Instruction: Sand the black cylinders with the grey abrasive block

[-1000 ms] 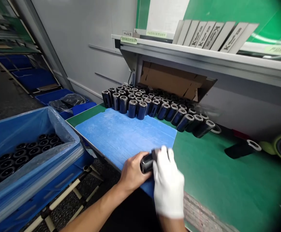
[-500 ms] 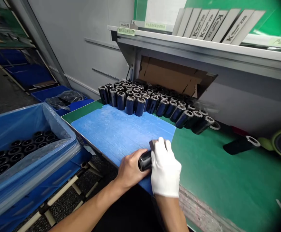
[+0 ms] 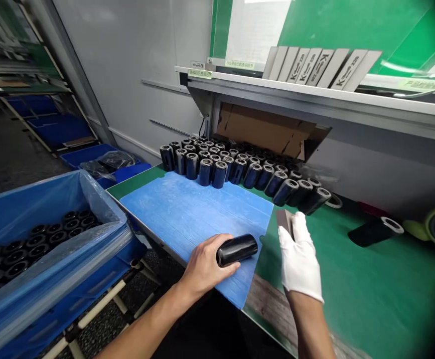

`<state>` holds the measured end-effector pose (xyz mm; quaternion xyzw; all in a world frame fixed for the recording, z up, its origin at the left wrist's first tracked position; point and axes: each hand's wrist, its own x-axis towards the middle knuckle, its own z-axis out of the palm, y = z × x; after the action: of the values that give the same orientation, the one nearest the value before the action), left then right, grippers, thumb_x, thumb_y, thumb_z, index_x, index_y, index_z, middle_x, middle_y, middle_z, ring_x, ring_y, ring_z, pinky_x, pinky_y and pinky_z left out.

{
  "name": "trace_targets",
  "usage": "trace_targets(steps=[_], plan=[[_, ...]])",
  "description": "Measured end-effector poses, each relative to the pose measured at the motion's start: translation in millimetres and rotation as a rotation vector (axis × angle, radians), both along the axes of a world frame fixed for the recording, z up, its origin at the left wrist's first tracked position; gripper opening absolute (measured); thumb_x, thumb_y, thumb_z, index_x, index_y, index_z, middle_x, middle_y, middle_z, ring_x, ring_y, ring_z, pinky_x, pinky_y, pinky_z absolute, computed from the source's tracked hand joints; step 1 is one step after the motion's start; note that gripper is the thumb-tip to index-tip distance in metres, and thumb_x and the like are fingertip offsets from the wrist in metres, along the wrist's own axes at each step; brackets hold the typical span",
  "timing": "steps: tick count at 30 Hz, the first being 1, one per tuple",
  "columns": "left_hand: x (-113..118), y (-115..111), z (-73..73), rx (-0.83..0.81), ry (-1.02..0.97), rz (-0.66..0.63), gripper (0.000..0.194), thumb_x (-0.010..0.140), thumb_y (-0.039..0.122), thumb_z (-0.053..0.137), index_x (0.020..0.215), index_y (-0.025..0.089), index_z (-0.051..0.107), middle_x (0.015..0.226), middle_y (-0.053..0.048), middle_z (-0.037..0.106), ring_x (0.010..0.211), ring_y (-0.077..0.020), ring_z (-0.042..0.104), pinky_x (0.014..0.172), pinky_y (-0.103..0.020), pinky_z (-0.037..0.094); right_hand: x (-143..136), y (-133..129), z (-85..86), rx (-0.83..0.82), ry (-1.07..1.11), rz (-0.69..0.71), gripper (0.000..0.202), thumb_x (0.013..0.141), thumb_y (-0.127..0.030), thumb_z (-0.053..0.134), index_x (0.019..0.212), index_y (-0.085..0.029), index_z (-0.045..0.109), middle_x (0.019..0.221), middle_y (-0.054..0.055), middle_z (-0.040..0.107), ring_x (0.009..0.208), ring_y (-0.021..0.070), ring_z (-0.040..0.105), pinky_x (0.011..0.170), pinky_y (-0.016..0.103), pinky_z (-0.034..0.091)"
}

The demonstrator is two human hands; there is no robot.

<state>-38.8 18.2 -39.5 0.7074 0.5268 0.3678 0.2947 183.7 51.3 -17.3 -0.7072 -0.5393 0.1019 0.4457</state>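
Observation:
My left hand (image 3: 206,264) is closed round one end of a glossy black cylinder (image 3: 238,249), held tilted over the blue mat (image 3: 165,207). In the white-gloved right hand (image 3: 301,259) is a grey-brown sanding block (image 3: 285,222), gripped between thumb and fingers. That hand is to the right of the cylinder, apart from it, over the green tabletop (image 3: 352,294). Beyond both hands, many similar black cylinders (image 3: 219,174) stand in rows along the back of the table.
At left, a blue bin (image 3: 122,219) lined with clear plastic holds many black cylinders (image 3: 49,239). One cylinder (image 3: 374,233) lies apart on the right. Grey blocks marked 220 (image 3: 310,67) line the overhead shelf (image 3: 314,92). A green-rimmed round object (image 3: 428,224) is at the right edge.
My right hand with the sanding block has moved off the cylinder to the right. The left hand still holds the cylinder, now in fuller view. The camera view has tilted slightly upward.

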Motion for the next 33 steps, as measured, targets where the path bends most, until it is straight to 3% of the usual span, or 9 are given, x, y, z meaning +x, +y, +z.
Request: trace_targets(steps=[2,5,7,10,14,17,22,26,33], plan=[[-3,2,1.8,0.024,0.035,-0.021,0.054,0.073,0.024,0.079,0.123,0.03,0.061,0.126,0.0,0.069,0.113,-0.0244,0.068,0.098,-0.036,0.054,-11,-19,-11.0,0.049,-0.047,0.008,0.072,0.098,-0.056,0.045,0.158,-0.018,0.036,0.161,0.009,0.034,0.147,0.028,0.035,0.125,0.046,0.026],[-4,6,-2.7,0.027,0.093,-0.065,0.053,0.073,0.024,0.077,0.124,0.028,0.062,0.119,-0.001,0.073,0.107,-0.0261,0.07,0.094,-0.038,0.057,-42,-53,-26.0,0.084,-0.359,0.144,0.054,0.103,-0.04,0.039,0.15,-0.014,0.047,0.16,0.012,0.035,0.149,0.0302,0.031,0.121,0.049,0.034],[-3,8,-8.1,0.072,0.105,-0.111,0.052,0.075,0.026,0.074,0.126,0.026,0.062,0.119,-0.003,0.073,0.107,-0.0274,0.071,0.095,-0.039,0.057,-61,-67,-28.4,0.049,-0.583,0.227,0.048,0.104,-0.029,0.037,0.149,-0.015,0.049,0.16,0.012,0.035,0.152,0.0326,0.025,0.113,0.051,0.044],[-1,8,-13.3,0.123,0.104,-0.101,0.049,0.077,0.027,0.072,0.126,0.025,0.063,0.117,-0.004,0.074,0.104,-0.0281,0.072,0.091,-0.04,0.058,-75,-68,-21.9,0.0,-0.731,0.224,0.048,0.103,-0.021,0.037,0.15,-0.016,0.046,0.16,0.013,0.036,0.152,0.035,0.024,0.097,0.047,0.054],[1,8,-13.2,0.083,0.084,-0.034,0.048,0.075,0.025,0.073,0.122,0.026,0.064,0.11,-0.002,0.076,0.098,-0.0264,0.074,0.084,-0.037,0.06,-75,-59,-13.0,0.015,-0.757,0.228,0.045,0.103,-0.022,0.037,0.147,-0.017,0.048,0.157,0.013,0.041,0.147,0.0344,0.034,0.085,0.042,0.057],[0,8,-14.4,0.117,0.107,-0.074,0.048,0.077,0.027,0.071,0.125,0.027,0.063,0.113,-0.002,0.076,0.101,-0.027,0.074,0.086,-0.037,0.06,-75,-66,-10.4,0.036,-0.802,0.233,0.046,0.103,-0.02,0.036,0.147,-0.017,0.047,0.155,0.012,0.045,0.147,0.0326,0.035,0.076,0.036,0.057],[0,8,-16.4,0.126,0.177,-0.072,0.052,0.077,0.028,0.072,0.128,0.026,0.062,0.118,-0.005,0.075,0.103,-0.0288,0.074,0.088,-0.037,0.059,-79,-62,-3.7,-0.074,-0.739,0.2,0.042,0.103,-0.022,0.036,0.143,-0.02,0.05,0.157,0.011,0.042,0.147,0.0335,0.035,0.086,0.041,0.057],[0,7,-14.5,0.11,0.172,-0.089,0.051,0.08,0.028,0.069,0.13,0.027,0.061,0.12,-0.003,0.074,0.104,-0.0287,0.074,0.088,-0.038,0.06,-80,-65,-2.5,-0.041,-0.803,0.222,0.046,0.102,-0.021,0.035,0.147,-0.017,0.047,0.156,0.013,0.043,0.147,0.034,0.033,0.077,0.038,0.058],[0,7,-14.7,0.118,0.191,-0.083,0.046,0.083,0.027,0.068,0.128,0.026,0.061,0.12,-0.004,0.075,0.103,-0.0289,0.074,0.089,-0.038,0.06,-87,-69,-2.3,-0.035,-0.775,0.22,0.041,0.102,-0.022,0.039,0.139,-0.02,0.054,0.151,0.012,0.049,0.143,0.0329,0.041,0.078,0.037,0.057]])
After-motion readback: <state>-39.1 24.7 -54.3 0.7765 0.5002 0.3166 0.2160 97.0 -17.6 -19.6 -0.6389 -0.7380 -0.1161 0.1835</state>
